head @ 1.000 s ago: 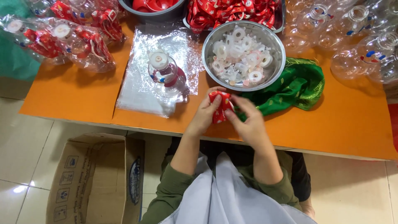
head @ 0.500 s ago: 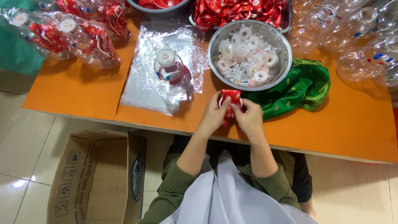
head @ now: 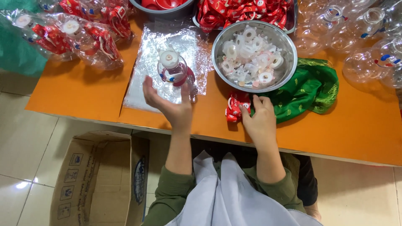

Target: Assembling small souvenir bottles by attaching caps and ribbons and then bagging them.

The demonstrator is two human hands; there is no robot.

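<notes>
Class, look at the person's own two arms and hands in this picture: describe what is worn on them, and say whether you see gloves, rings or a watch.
Both hands are bare: the left hand and right hand wear no gloves, and no ring or watch shows. The forearms are uncovered too. Olive-green sleeves are pushed up near the elbows, bunched in soft folds. A pale grey-white apron lies between the arms over the front of the body.

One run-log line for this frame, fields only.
left hand: open, reaching toward clear bottle on plastic bags | right hand: holding folded red strap on orange table | steel bowl: white rings
</notes>
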